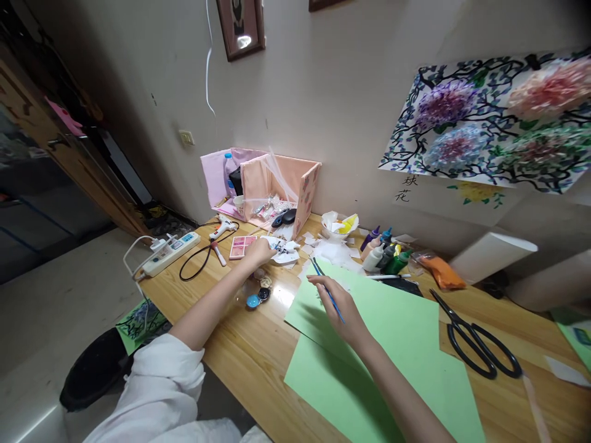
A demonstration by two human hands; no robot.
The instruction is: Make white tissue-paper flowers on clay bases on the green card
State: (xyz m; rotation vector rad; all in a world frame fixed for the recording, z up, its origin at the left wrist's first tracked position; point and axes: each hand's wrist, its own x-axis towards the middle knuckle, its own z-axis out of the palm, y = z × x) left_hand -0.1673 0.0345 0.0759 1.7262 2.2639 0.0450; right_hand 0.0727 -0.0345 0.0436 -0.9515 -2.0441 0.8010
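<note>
While right hand (340,311) pinches brush (333,301) between fingers, likely keeping it off green paper (397,320), left hand (260,252) meets stained tissue (285,252) toward tabletop (240,335) far edge; finger gap unclear.

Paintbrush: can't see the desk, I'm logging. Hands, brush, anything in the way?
Right hand: gripping blue paintbrush over green sheets. Left hand: at smudged white paper, grip unclear. Black scissors right of the sheets, away from the brush.
</note>
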